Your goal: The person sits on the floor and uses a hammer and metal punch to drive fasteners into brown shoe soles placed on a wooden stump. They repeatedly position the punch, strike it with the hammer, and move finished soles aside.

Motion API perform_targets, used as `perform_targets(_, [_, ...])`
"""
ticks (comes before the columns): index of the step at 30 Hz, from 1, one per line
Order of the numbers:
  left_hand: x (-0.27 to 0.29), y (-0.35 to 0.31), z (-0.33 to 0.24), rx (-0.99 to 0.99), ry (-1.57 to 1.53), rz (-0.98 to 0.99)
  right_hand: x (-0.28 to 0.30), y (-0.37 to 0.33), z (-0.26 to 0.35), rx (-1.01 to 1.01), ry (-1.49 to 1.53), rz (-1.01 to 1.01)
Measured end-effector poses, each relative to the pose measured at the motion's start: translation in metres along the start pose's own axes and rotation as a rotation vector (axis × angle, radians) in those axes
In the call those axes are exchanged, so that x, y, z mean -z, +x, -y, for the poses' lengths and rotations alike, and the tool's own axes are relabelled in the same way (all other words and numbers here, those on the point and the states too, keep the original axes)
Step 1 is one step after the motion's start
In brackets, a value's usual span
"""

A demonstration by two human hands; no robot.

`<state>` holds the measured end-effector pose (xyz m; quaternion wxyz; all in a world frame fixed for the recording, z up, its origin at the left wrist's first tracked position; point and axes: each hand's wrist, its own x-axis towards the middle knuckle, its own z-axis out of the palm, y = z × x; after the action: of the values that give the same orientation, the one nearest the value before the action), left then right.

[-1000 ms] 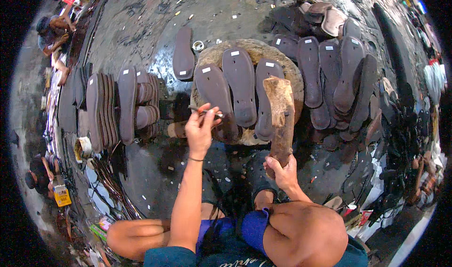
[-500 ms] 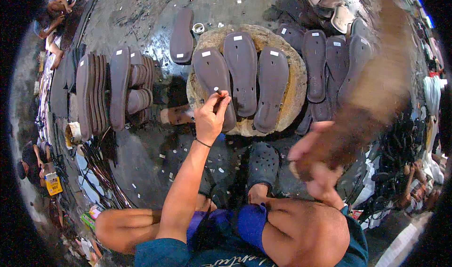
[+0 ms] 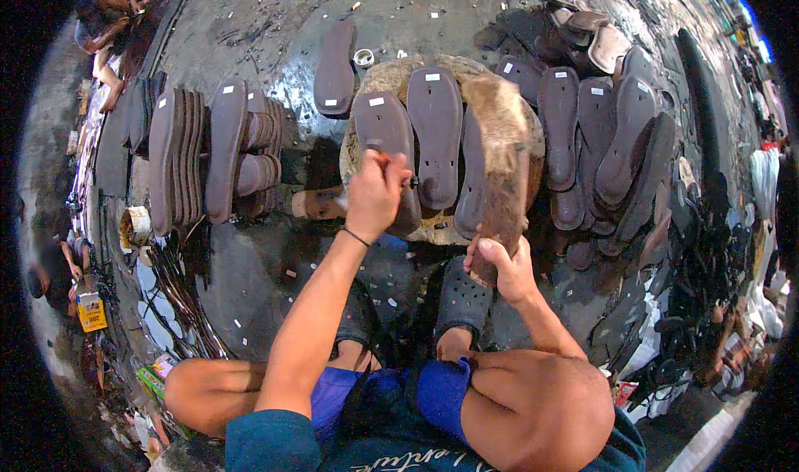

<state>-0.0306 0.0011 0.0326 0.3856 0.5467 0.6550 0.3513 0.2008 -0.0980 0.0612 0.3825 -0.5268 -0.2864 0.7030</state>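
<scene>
L. hand (image 3: 379, 193), over the near left part of the round block (image 3: 389, 77), closed on a slim tool (image 3: 374, 144) too blurred to ID; R. hand (image 3: 506, 264) grasping the low end of a wooden club (image 3: 504, 168), its pale end over the block's right part. Club prob. heavy, stiff, rough, best gripped low; brown soles (image 3: 434, 139) atop the block prob. light, bendy, best taken by their edges.

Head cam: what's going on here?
The person's right hand holds a wooden club, which hides part of the rightmost of three brown soles on a round block. The left hand pinches a small blurred tool over the leftmost sole; contact can't be told. More soles are stacked at left and lie at right.
</scene>
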Motion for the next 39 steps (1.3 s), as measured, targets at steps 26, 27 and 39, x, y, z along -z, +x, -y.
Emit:
perform_targets(26, [-0.003, -0.031, 0.044, 0.122, -0.418, -0.26, -0.036, -0.028, 0.038, 0.068, -0.081, -0.044])
perform_targets(27, [-0.004, -0.031, 0.043, 0.065, -0.305, -0.262, -0.042, -0.033, 0.063, 0.135, -0.162, -0.032])
perform_targets(39, [0.002, -0.031, 0.064, -0.596, 0.367, -0.276, 0.001, -0.026, 0.004, -0.123, -0.362, 0.332])
